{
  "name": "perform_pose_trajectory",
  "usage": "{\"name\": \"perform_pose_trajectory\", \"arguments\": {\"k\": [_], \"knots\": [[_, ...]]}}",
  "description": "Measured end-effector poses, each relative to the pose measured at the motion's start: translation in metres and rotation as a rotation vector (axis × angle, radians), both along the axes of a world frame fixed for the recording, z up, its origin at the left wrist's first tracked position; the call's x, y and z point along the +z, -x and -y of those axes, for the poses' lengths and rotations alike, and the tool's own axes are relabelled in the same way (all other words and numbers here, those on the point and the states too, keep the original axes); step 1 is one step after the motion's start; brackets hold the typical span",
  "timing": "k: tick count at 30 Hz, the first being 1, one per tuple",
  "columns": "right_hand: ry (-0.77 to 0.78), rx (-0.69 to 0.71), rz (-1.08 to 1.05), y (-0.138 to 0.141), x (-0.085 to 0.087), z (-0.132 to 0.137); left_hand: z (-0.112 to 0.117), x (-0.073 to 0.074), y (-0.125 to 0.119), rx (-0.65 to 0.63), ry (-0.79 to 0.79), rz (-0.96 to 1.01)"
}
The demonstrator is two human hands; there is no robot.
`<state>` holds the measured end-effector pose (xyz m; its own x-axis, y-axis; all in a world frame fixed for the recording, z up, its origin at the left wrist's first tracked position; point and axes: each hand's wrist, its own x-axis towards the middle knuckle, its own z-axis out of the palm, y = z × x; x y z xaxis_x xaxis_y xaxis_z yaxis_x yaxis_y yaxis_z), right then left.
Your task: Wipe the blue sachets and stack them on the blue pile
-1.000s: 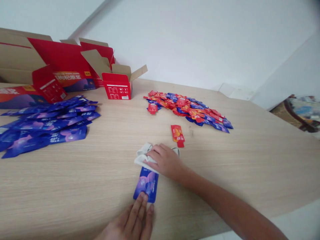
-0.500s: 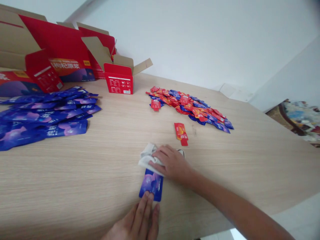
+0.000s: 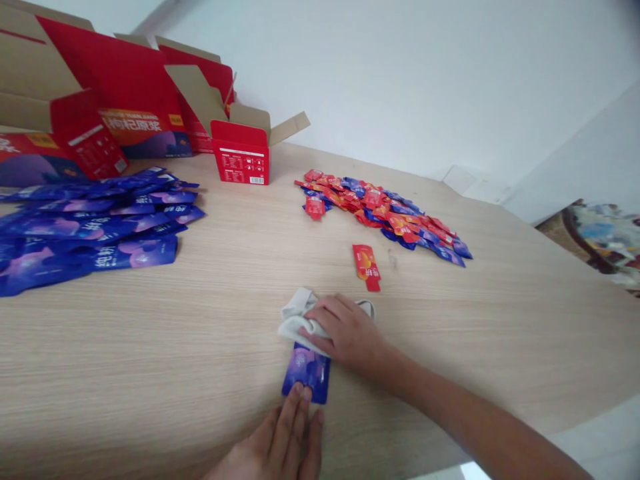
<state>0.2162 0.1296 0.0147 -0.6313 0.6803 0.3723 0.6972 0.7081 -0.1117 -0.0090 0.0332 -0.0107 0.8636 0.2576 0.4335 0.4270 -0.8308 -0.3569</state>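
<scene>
A blue and purple sachet (image 3: 314, 372) lies flat on the wooden table in front of me. The fingertips of my left hand (image 3: 280, 440) press on its near end, fingers stretched out. My right hand (image 3: 350, 331) grips a crumpled white cloth (image 3: 296, 319) and rests it over the far end of the sachet, hiding that end. Just beyond the cloth lies a single red and orange sachet (image 3: 367, 265), touched by neither hand.
A pile of blue sachets (image 3: 100, 230) lies at the left. Behind it stand red cartons (image 3: 135, 87) with raised flaps and a smaller open red box (image 3: 241, 157). A heap of mixed red and blue sachets (image 3: 385, 210) stretches along the back, near the wall.
Both hands, the cloth and the sachet keep nearly the same places. The whole view has shifted slightly, and the cloth covers about the same end of the sachet.
</scene>
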Motion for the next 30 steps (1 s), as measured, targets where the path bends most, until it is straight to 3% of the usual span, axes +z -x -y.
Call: {"name": "perform_pose_trajectory", "arguments": {"k": [2, 4, 8, 11, 13, 17, 20, 22, 24, 26, 30], "knots": [[-0.039, -0.078, 0.040, -0.010, 0.006, -0.027, -0.002, -0.001, 0.000, -0.006, 0.001, -0.003], [-0.063, -0.132, 0.033, -0.016, 0.018, -0.035, -0.003, -0.003, 0.001, -0.008, 0.008, 0.001], [-0.040, -0.086, -0.170, -0.005, 0.032, 0.010, -0.002, -0.004, 0.002, -0.019, 0.026, 0.019], [0.065, 0.098, -0.105, 0.009, 0.023, 0.051, 0.001, -0.003, 0.000, 0.007, 0.084, 0.021], [0.104, 0.130, -0.055, 0.013, 0.013, 0.056, 0.002, -0.002, -0.001, 0.018, 0.118, 0.013], [0.054, 0.007, -0.019, 0.004, 0.002, 0.010, 0.002, 0.000, 0.000, 0.017, 0.109, 0.018], [-0.009, -0.071, 0.076, -0.007, 0.009, -0.031, 0.001, 0.001, 0.002, 0.004, 0.094, 0.010], [-0.038, -0.123, 0.083, -0.013, 0.018, -0.041, 0.000, 0.000, 0.004, -0.008, 0.090, 0.021], [-0.050, -0.168, -0.020, -0.013, 0.028, -0.030, 0.000, -0.003, 0.004, -0.014, 0.092, 0.042], [-0.029, -0.154, -0.145, -0.007, 0.033, -0.002, 0.001, -0.007, 0.003, -0.012, 0.110, 0.051], [0.085, 0.058, -0.085, 0.011, 0.024, 0.053, 0.005, -0.008, 0.001, 0.011, 0.177, 0.025]]}}
